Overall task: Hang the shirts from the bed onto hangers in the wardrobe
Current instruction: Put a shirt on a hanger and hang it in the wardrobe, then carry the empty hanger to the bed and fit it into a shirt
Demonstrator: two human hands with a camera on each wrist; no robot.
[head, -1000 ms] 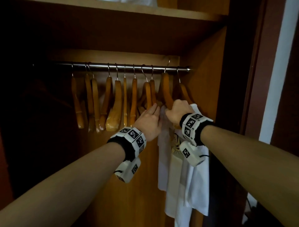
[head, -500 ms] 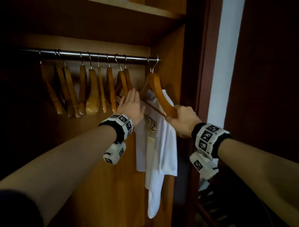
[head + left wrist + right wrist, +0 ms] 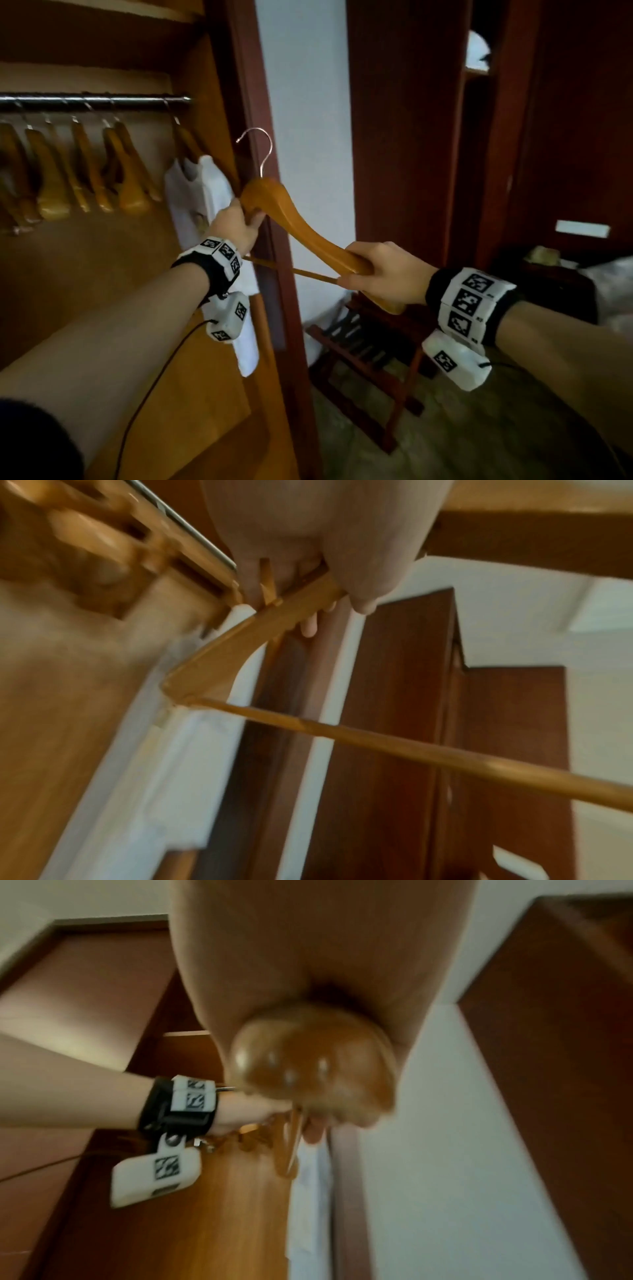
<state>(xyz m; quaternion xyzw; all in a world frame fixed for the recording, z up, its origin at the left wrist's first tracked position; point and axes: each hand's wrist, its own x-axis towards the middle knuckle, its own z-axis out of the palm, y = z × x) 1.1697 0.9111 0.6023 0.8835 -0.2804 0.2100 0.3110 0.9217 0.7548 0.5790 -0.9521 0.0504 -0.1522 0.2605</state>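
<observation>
Both our hands hold wooden hanger [image 3: 301, 233], clear of rail [image 3: 92, 100]. Left hand [image 3: 236, 226] wraps its middle, under hook [image 3: 258, 150]. Right hand [image 3: 383, 274] wraps lower right end. Hanger slants upper left to lower right. Bed with shirts: we guess far right of frame, nearer our right hand. One white shirt [image 3: 205, 192] hangs at left.

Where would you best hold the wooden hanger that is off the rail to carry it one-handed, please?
Probably at the neck of the wooden hanger, from below, under the hook: the arms meet there, so it should balance. The left hand grips there; the right hand holds one arm's end.
</observation>
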